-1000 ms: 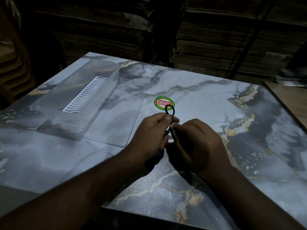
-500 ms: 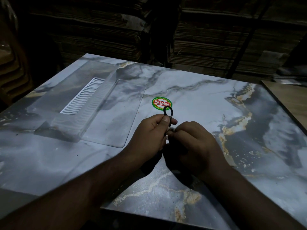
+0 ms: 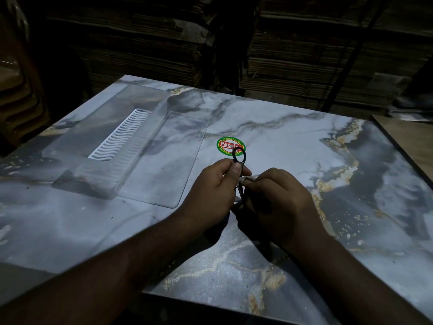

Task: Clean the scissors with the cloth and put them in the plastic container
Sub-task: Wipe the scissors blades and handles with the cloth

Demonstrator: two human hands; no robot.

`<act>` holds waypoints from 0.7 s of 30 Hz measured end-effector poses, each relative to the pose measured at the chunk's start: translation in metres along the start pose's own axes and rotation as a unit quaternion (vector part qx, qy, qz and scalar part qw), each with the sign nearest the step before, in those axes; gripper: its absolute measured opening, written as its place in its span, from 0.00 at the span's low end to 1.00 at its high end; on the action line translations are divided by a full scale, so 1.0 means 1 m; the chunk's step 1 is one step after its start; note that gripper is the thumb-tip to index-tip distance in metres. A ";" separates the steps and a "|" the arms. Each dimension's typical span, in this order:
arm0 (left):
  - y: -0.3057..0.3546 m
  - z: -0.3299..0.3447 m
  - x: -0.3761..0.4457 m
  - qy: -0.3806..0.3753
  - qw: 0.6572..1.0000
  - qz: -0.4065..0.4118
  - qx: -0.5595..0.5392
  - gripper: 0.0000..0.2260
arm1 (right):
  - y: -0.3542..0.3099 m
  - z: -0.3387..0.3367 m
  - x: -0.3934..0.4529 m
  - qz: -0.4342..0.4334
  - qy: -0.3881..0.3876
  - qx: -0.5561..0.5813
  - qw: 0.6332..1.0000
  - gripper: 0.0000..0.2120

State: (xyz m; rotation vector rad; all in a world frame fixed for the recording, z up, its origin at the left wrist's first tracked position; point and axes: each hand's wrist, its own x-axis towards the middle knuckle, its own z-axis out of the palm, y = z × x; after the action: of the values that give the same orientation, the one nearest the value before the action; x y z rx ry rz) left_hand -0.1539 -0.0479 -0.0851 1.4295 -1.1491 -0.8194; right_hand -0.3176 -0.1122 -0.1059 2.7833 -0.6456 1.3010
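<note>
Small black scissors (image 3: 239, 158) stand upright above the marble table, one finger ring poking up over my left hand (image 3: 214, 191), which pinches them just under the ring. My right hand (image 3: 280, 205) is closed around the blades with a pale cloth (image 3: 248, 178) showing between its fingers. Most of the blades and the cloth are hidden inside my hands. The clear plastic container (image 3: 112, 158) lies open to the left, with a white ribbed insert (image 3: 121, 134) in its deeper half and a flat lid half lying nearest my left hand.
A round green and red sticker (image 3: 228, 143) sits on the marble table top (image 3: 304, 148) just behind the scissors. Stacks of cardboard (image 3: 304, 55) rise behind the table. A wooden board (image 3: 412, 139) lies at the right edge.
My right hand has slid a little along the blades with the cloth, which now shows more. My left hand keeps the same pinch under the ring.
</note>
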 end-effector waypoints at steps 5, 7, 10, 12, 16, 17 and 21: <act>0.006 0.000 -0.004 -0.006 1.000 0.003 -0.009 0.14 | -0.001 -0.003 0.000 0.050 0.016 -0.001 0.999 0.10; 0.006 0.000 -0.004 -0.007 1.000 0.002 0.001 0.14 | 0.000 -0.004 0.000 0.055 0.014 0.009 0.998 0.10; 0.000 0.002 -0.002 0.001 1.000 -0.011 0.009 0.11 | -0.002 0.000 0.000 0.045 0.001 0.015 0.999 0.10; -0.002 0.002 -0.002 0.002 1.000 -0.006 0.012 0.11 | -0.004 0.002 0.000 0.038 0.001 0.008 0.999 0.11; -0.005 0.003 -0.001 0.010 1.000 0.010 0.015 0.09 | -0.002 -0.001 0.001 0.072 0.012 0.000 0.997 0.12; -0.005 0.003 -0.001 0.010 1.000 0.010 0.012 0.09 | -0.002 -0.002 0.001 0.082 0.016 0.000 0.996 0.11; -0.002 0.005 -0.003 0.010 1.000 -0.002 -0.016 0.09 | -0.006 -0.001 0.000 0.089 0.008 0.016 0.996 0.05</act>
State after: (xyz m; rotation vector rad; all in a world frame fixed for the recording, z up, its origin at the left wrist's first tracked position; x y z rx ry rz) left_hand -0.1587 -0.0468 -0.0878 1.4109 -1.1139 -0.8205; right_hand -0.3158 -0.1071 -0.1043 2.7925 -0.8985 1.3714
